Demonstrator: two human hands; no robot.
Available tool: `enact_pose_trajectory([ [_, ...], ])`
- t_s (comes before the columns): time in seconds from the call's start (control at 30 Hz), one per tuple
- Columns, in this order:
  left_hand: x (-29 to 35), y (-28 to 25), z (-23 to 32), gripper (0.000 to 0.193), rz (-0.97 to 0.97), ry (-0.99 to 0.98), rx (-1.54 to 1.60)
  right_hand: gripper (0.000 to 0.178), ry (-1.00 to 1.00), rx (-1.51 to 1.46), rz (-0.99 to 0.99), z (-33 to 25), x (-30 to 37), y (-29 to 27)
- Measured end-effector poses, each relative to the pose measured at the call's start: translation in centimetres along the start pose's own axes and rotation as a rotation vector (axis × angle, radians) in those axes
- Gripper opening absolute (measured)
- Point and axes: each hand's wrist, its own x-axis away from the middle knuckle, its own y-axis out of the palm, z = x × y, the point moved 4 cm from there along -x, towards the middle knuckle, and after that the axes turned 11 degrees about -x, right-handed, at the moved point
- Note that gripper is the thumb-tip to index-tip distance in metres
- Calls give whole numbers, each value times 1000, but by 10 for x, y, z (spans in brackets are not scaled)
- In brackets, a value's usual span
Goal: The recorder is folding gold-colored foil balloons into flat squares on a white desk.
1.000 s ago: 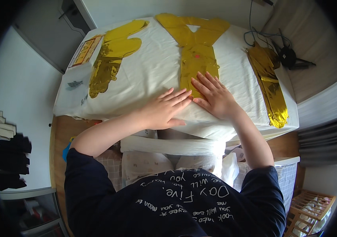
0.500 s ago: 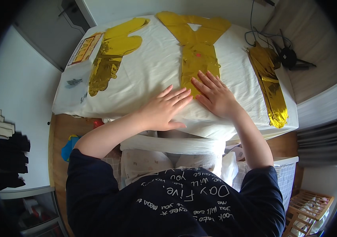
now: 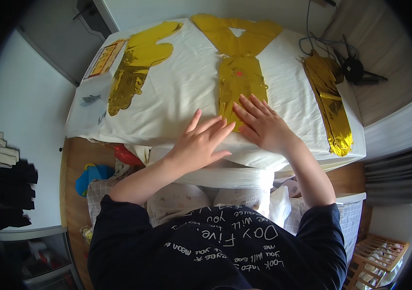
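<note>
Gold Y-shaped foil (image 3: 242, 89) is laid out in the middle of the white cloth (image 3: 182, 92) covering the surface, forked end pointed away and stem run down toward the person. Fingers of the right hand (image 3: 264, 125) are spread over the lower stem, while the left hand (image 3: 198, 140) is held just beside the bottom left corner, fingertips overlapping it in view; whether it's actually touched by them can't be told. As for the grip, both hands are fanned out wide and nothing looks to be pinched by either one.

Few things that could go wrong, judging by the layout: if the stem is pushed too hard from one side, a crease could be pressed in, since foil this thin is probably marked easily. The narrow neck under the fork already looks wrinkled, so it could be kinked further if the stem is shoved upward. The cloth is loose and rippled too, so the whole piece might be skewed if the fabric gets dragged along by a palm. And if the right forearm is swung wide, the bunched gold foil (image 3: 329, 104) on that side could be knocked toward the edge. The lobed gold foil (image 3: 133, 72) over on the left seems safer.
</note>
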Motion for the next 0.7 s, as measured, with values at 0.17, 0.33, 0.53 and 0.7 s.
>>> enact_pose_trajectory([
  [0.17, 19, -6, -6, 65, 92, 44, 90, 63, -17, -61, -12, -21, 29, 0],
  [0.33, 18, -14, -43, 33, 119, -114, 265, 61, -13, -39, 19, -20, 34, 3],
  [0.53, 8, -9, -48, 34, -26, -167, 204, 62, -11, -48, 9, -24, 30, -1],
  [0.7, 2, -4, -48, 35, -45, -95, 209, 64, -21, -33, 53, -26, 30, 0],
])
